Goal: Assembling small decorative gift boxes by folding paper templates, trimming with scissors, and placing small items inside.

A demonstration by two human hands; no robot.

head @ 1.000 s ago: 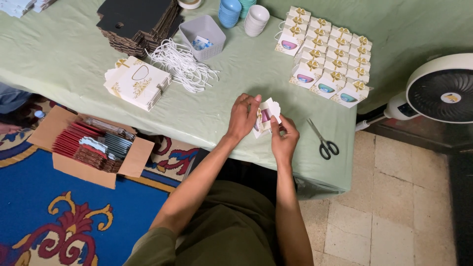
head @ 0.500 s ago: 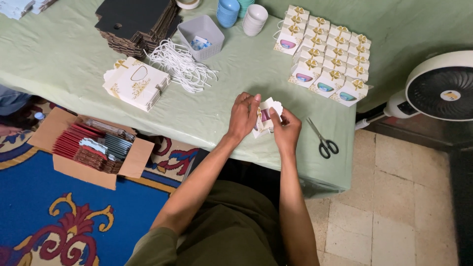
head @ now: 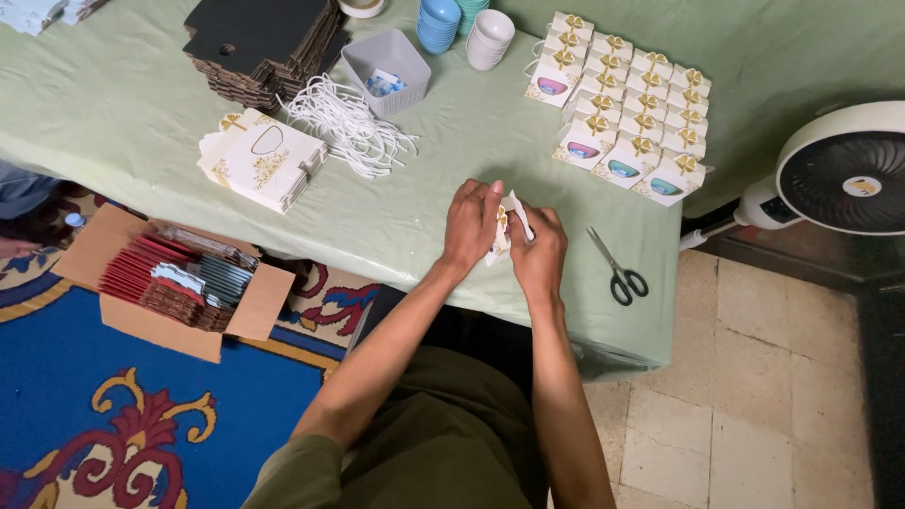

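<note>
My left hand (head: 471,224) and my right hand (head: 540,253) both grip one small white paper box with gold trim (head: 504,224) just above the green tablecloth (head: 424,198), near its front edge. The box is mostly hidden between my fingers. Black-handled scissors (head: 617,268) lie on the cloth just right of my right hand. Several finished white boxes with gold bows (head: 622,113) stand in rows at the far right of the table.
A stack of flat white boxes (head: 262,160), a pile of white cord (head: 347,127), a grey tray (head: 385,66), black cardboard stacks (head: 264,42) and small cups (head: 490,38) sit further back. A cardboard carton (head: 179,283) rests on the blue rug at left. A white fan (head: 844,170) stands at right.
Both hands have closed in tighter around the small box, which is now more hidden; the hands stay in the same place on the table.
</note>
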